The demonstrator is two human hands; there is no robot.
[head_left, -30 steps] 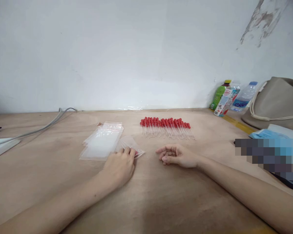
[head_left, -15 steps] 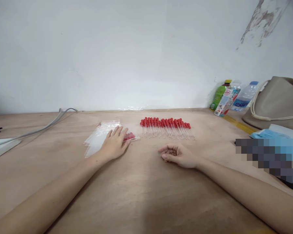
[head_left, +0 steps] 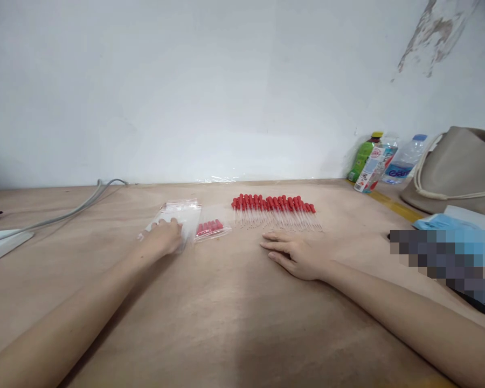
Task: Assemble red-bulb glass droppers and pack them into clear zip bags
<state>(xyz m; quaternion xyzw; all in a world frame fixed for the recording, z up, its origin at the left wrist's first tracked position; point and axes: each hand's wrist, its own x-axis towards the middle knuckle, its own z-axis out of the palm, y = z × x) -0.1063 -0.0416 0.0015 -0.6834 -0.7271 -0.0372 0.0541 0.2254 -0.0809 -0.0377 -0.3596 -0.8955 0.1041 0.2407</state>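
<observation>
My left hand (head_left: 164,237) lies on the near edge of a stack of clear zip bags (head_left: 177,213), with its fingers curled down onto the top bag. Just to the right of it, a small clear bag filled with red-capped droppers (head_left: 210,227) lies on the wooden table (head_left: 234,312), free of my hand. A long row of red-capped glass droppers (head_left: 277,211) is laid out behind. My right hand (head_left: 297,250) rests flat on the table just in front of that row, fingers stretched out and holding nothing.
Drink bottles (head_left: 374,159) stand at the back right by the wall, next to a beige bag (head_left: 456,167). Blue packets (head_left: 440,221) and a dark flat object (head_left: 480,304) lie at the right edge. A grey cable (head_left: 76,207) runs along the left.
My left hand let go of the filled bag beside the dropper row and moved left onto the stack of empty bags. My right hand uncurled and flattened, shifting slightly toward the droppers.
</observation>
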